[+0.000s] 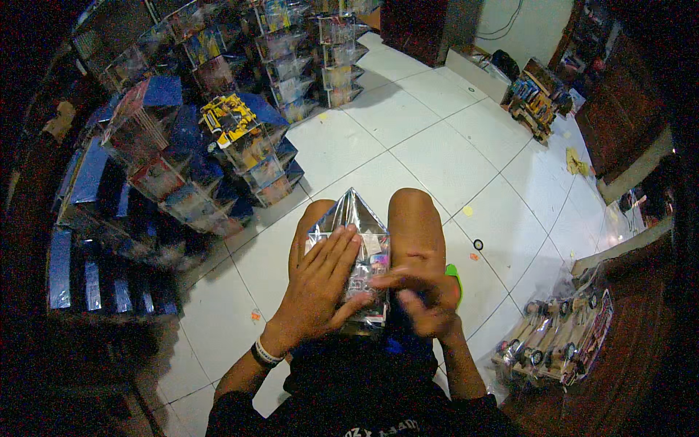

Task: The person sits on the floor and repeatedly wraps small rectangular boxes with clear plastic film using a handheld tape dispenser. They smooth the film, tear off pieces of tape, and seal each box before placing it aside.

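Observation:
A clear plastic-wrapped package [371,255] lies on my lap between my thighs, its shiny film folded to a point at the far end. Behind the film are small printed or coloured pieces that I cannot make out. My left hand [314,280] rests flat across the package's left side, fingers stretched toward the far end and thumb apart. At its right edge is my right hand [426,295], blurred by motion; the index finger reaches over the package with the thumb below it. The near end of the package is partly hidden by my hands and dark clothing.
Stacks of clear-wrapped boxes [280,65] and blue-topped boxes [91,175] stand at the left. A yellow toy vehicle [231,120] sits on one stack. Wooden toy vehicles in clear plastic [557,339] lie at the right; more toy vehicles [539,98] stand far right. Small scraps dot the tiled floor [437,138].

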Demonstrator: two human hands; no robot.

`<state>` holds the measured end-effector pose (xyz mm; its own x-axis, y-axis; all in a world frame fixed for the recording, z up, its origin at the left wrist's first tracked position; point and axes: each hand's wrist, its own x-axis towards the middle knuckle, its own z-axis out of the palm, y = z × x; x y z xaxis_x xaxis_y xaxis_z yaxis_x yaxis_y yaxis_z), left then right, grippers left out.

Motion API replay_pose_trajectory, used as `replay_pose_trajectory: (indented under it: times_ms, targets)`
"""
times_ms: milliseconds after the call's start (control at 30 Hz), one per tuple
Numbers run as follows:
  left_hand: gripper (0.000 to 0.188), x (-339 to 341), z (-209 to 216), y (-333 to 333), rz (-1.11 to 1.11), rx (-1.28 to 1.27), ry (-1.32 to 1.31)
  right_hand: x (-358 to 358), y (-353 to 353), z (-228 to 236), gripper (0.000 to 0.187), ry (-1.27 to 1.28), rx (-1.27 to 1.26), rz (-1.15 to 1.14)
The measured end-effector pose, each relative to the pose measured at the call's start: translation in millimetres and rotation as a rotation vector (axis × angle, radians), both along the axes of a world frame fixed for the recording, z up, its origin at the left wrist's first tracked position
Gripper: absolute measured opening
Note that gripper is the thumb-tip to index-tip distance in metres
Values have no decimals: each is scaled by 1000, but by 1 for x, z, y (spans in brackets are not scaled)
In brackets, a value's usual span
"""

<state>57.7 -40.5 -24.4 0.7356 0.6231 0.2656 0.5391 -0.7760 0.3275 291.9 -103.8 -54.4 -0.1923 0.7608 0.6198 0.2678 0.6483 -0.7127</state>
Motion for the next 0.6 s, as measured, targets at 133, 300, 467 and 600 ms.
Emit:
replay_pose_trajectory:
  times_ms: [133, 300, 467, 600]
  targets:
    - [111, 9, 1, -27, 80, 9, 38, 71, -7, -99, 40, 421, -221, -748]
    - [119, 24, -10, -53, 128, 32, 24, 158, -57, -319, 50, 0, -822, -886]
    - [110, 40, -25, -54, 195, 189, 28, 196, -76, -429, 48, 482, -869, -749]
    - [105, 54, -38, -46, 224, 310, 18, 241, -2, -370, 44, 609, -716, -881]
